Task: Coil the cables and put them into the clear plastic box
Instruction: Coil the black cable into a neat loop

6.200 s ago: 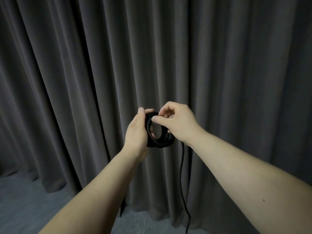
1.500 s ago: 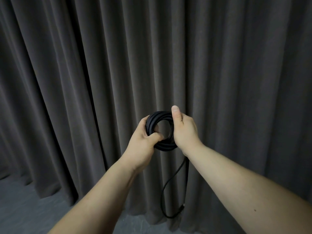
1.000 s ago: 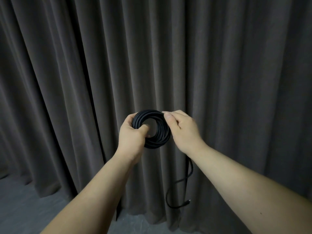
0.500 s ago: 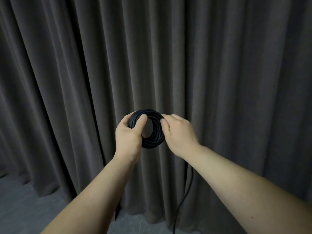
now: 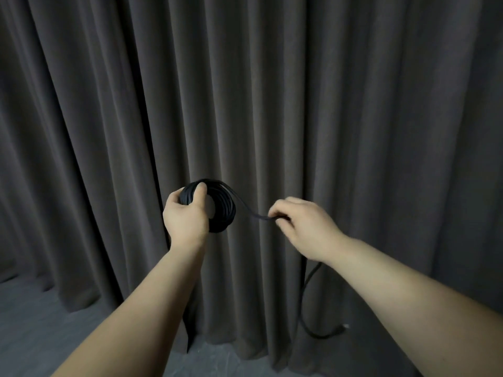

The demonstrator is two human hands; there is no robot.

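A black cable is wound into a tight round coil [image 5: 221, 206] held up in front of me. My left hand [image 5: 186, 213] grips the coil's left side, thumb across its front. A free strand [image 5: 246, 208] leaves the top of the coil and runs right to my right hand [image 5: 298, 223], which pinches it between curled fingers. Below that hand the loose tail [image 5: 307, 289] hangs down, curving to its plug end [image 5: 343, 328] near the floor. No clear plastic box is in view.
A dark grey pleated curtain [image 5: 353, 104] fills the whole background just beyond my hands. A strip of grey floor [image 5: 40, 336] shows at the bottom left.
My right hand has left the coil and moved right, drawing a strand out from the top of it. My left hand still grips the coil, and the tail has swung right.
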